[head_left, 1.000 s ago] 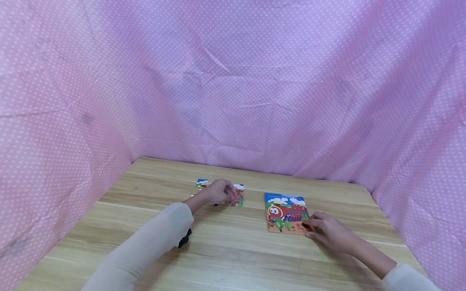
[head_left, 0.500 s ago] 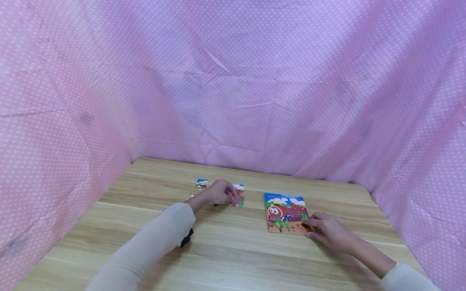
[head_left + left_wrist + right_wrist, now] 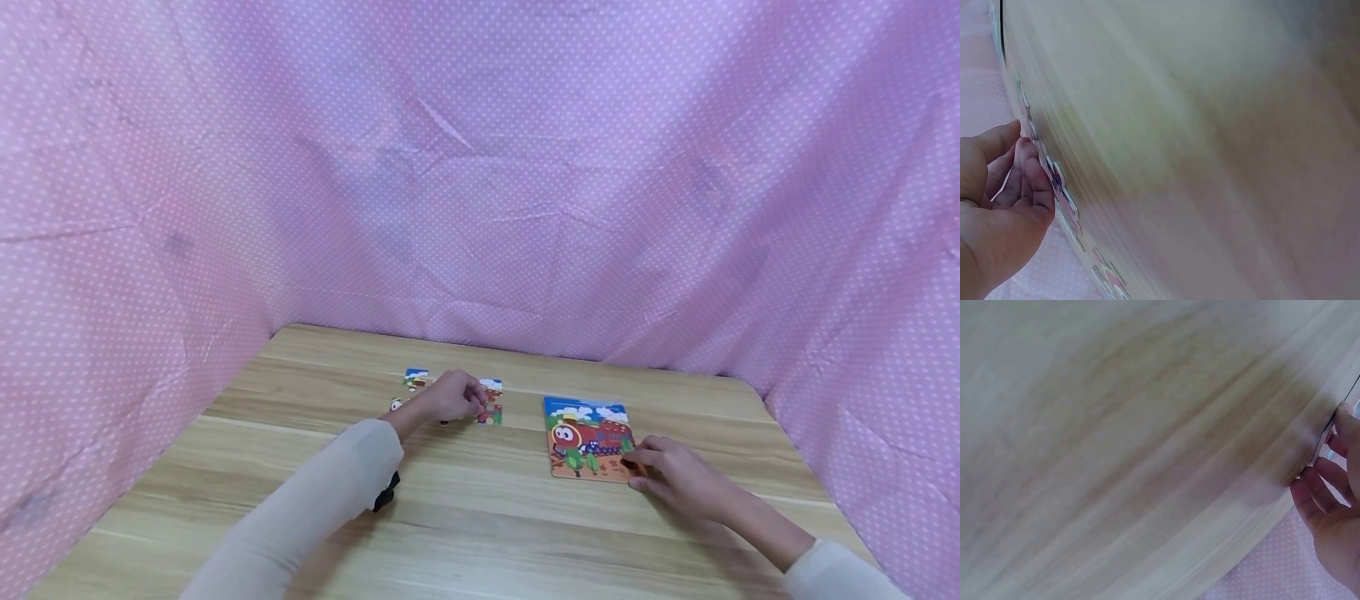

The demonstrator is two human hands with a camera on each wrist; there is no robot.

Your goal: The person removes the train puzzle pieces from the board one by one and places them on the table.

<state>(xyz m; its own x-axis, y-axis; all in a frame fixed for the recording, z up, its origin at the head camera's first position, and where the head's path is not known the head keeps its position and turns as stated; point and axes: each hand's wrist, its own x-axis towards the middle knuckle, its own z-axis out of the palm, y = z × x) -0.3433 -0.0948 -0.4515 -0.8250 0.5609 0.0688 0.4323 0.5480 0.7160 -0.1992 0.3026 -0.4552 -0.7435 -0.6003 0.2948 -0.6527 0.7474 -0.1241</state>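
Observation:
In the head view my left hand [image 3: 453, 396] is bent over a group of puzzle pieces, its fingertips at a red and green piece [image 3: 492, 412] with a train picture. Its fingers are curled, thumb close to the forefinger, in the left wrist view; more pieces [image 3: 1063, 187] lie beneath, partly hidden. Another piece [image 3: 416, 377], blue and white, shows beyond the wrist. To the right lies a square picture board [image 3: 588, 437] showing a red cartoon train with eyes. My right hand [image 3: 678, 475] holds its near right corner between thumb and fingers.
The pieces and board lie on a wood-grain table [image 3: 465, 533]. Pink dotted cloth [image 3: 480, 208] hangs behind the table and along both sides. A black strap [image 3: 385, 493] shows under the left sleeve [image 3: 315, 492].
My left fingertips have shifted very slightly right at the train piece, which now sits straighter beside its neighbours. My right hand and the picture board stay almost where they were.

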